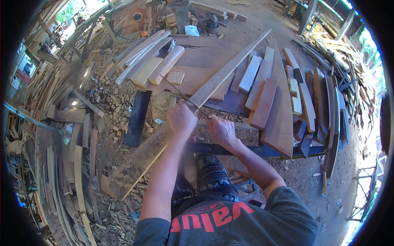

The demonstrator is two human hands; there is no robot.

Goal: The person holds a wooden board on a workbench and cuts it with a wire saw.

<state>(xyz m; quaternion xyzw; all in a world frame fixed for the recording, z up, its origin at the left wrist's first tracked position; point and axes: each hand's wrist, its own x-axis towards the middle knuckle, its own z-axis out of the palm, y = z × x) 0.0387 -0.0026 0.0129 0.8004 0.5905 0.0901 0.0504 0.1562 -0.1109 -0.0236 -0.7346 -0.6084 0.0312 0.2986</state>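
A long wooden board [221,78] runs diagonally in front of me, its broad near part passing under my left forearm. My left hand [182,118] is closed at the board, near where a thin dark rod-like tool [174,87] crosses it. The right hand [223,130] has its fingers closed around the near right end of that tool. The tool's exact kind is too thin to make out. Beneath lies a worktable with a wide brown plank [205,54] on it. Beside the board rest a reddish-brown block [263,104] and a pale block [250,74].
Thick light blocks [167,64] lie at the table's far left, and curved wooden pieces [322,102] stand along its right end. A dark beam [250,150] borders the near side. Offcuts [111,123] litter the ground at left; stacked timber [342,61] fills the far right.
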